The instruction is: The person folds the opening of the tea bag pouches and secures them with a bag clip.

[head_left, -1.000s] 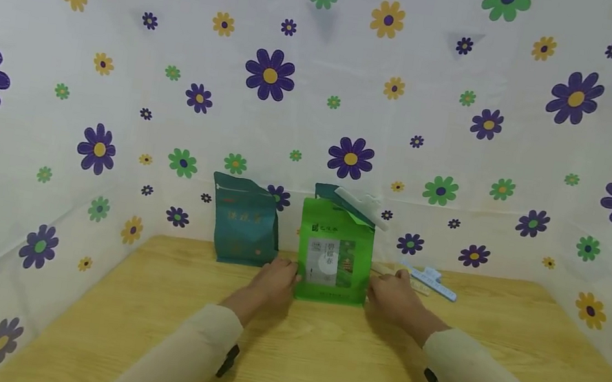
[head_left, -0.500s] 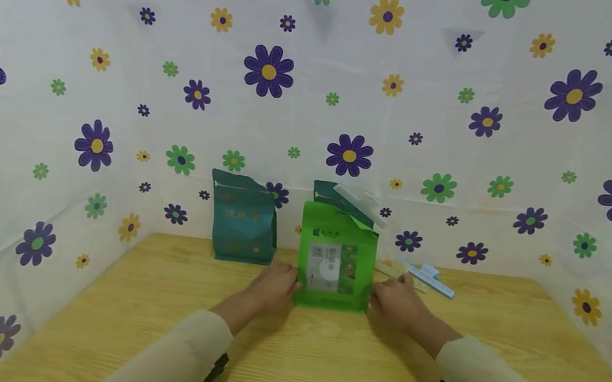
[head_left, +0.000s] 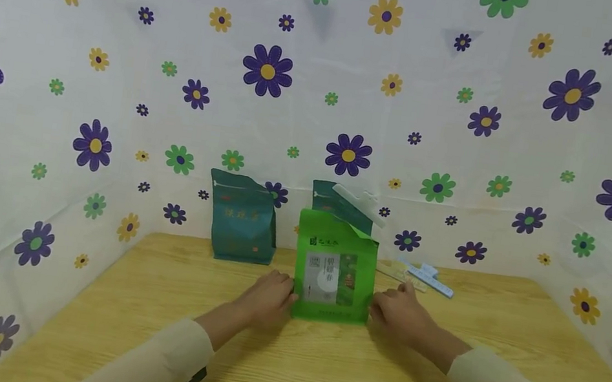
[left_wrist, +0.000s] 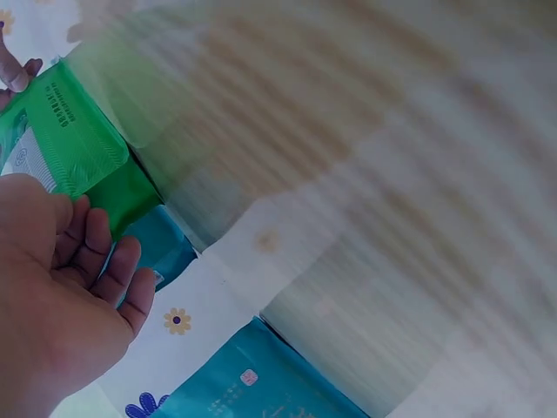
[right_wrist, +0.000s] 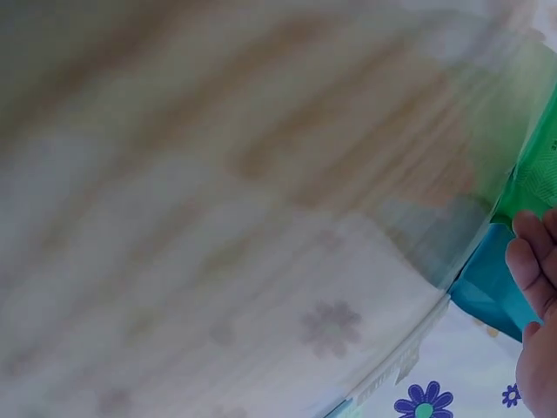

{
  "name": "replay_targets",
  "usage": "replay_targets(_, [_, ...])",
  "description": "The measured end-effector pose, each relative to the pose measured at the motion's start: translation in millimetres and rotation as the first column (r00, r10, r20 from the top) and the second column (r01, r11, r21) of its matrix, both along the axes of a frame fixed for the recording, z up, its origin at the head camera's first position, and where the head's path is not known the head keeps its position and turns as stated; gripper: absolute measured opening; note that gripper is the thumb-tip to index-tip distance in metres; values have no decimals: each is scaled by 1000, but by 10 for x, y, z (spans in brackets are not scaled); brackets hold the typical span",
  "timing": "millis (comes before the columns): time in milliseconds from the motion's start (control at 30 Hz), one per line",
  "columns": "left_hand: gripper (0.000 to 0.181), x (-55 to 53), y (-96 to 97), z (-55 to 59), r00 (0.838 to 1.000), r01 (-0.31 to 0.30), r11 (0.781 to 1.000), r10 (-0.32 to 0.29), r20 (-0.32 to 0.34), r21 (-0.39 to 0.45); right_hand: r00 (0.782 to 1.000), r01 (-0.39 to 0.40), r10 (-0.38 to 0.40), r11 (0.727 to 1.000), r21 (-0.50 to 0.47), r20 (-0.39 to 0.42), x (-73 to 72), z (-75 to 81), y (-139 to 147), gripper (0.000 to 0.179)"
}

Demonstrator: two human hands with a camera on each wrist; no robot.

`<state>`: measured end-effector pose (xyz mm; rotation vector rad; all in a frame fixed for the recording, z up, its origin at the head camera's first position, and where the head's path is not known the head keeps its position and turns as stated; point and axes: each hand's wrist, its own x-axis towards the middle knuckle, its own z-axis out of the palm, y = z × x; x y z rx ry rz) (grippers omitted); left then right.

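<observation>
A bright green tea bag point(head_left: 334, 273) stands upright on the wooden table, its top right corner sloping down. At its lower left edge, my left hand point(head_left: 270, 300) holds the side with curled fingers. My right hand point(head_left: 403, 312) grips the opposite lower edge. In the left wrist view, the left hand's fingers point(left_wrist: 113, 261) bend along the side of the green bag point(left_wrist: 78, 139). Only part of the right hand point(right_wrist: 540, 287) shows in the right wrist view, beside the bag's green edge point(right_wrist: 535, 187).
A teal tea bag point(head_left: 244, 221) stands at the back left. Behind the green bag is a second teal bag point(head_left: 324, 197) with a white sealing clip point(head_left: 359, 205) slanted across its top. A blue clip point(head_left: 431, 279) and a cream clip point(head_left: 394, 271) lie at the back right.
Both hands have drawn the green bag across the table towards me, away from the teal bag behind it. More of that teal bag and its white clip now shows.
</observation>
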<state>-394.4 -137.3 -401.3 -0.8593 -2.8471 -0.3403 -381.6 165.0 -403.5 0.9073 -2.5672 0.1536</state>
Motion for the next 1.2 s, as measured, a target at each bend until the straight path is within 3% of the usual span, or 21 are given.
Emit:
replay_targets(267, [17, 178, -26, 19, 997, 61, 997, -63, -40, -37, 997, -71, 69, 997, -41, -46, 170, -67, 70, 12])
replay_targets(533, [16, 412, -90, 42, 987, 131, 990, -135, -86, -56, 991, -122, 126, 987, -109, 37, 422, -40, 72, 16])
replay_targets(767, [17, 577, -111, 92, 987, 143, 987, -147, -58, -66, 986, -150, 158, 981, -123, 58, 562, -2, 90, 23])
replay_targets(1200, [18, 641, -119, 68, 990, 139, 990, -139, -22, -40, 984, -177, 180, 976, -124, 16, 631, -24, 125, 28])
